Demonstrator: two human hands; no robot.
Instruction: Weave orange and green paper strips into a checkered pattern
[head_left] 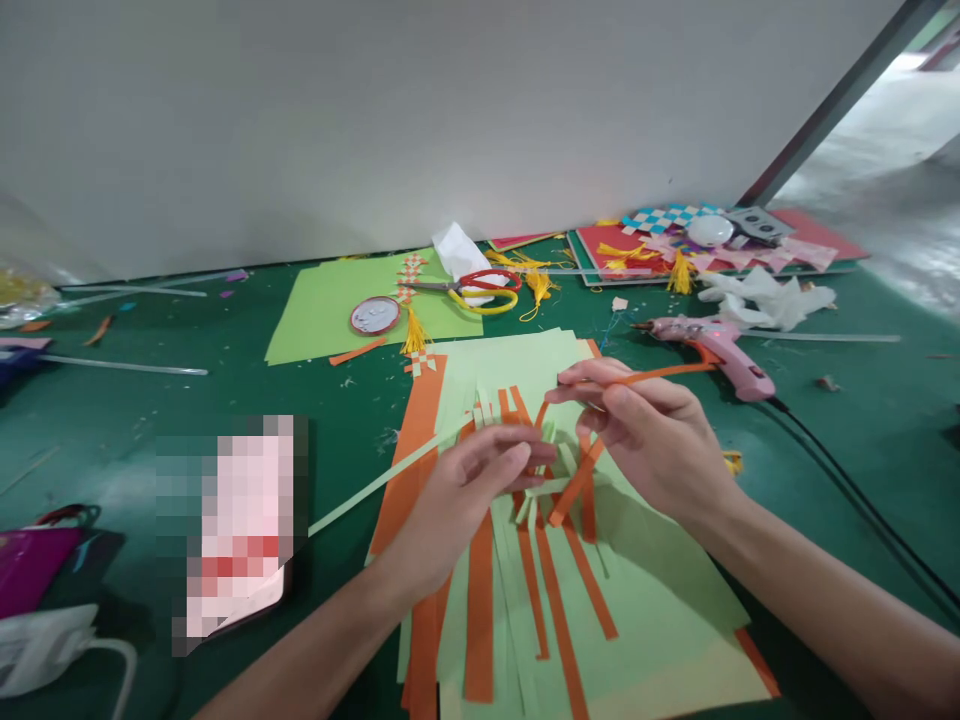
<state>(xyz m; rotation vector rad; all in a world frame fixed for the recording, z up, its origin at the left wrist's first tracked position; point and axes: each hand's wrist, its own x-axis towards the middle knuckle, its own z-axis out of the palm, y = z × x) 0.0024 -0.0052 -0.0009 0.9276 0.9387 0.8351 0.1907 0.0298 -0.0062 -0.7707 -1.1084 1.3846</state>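
Between the thumb and fingertips of my right hand (652, 425) is a narrow orange paper strip (667, 372), its free end trailing right, above the hot glue gun (712, 350). My left hand (480, 475) is curled with thumb near fingers, low over loose strips; what lies in its grip is hidden. A long pale green paper strip (390, 480) runs from beside that hand down left to a blurred-out phone-like object (247, 530). Beneath both hands, orange strips (480, 630) and short green strips lie scattered on pale green sheets (660, 600).
Scissors (487, 290), a round tin lid (375, 316) and a yellow tassel (415, 330) lie at the back. Red folders (619, 250), a checkered woven strip (667, 218) and crumpled tissue (769, 298) are back right. A black cord (862, 500) crosses the green table.
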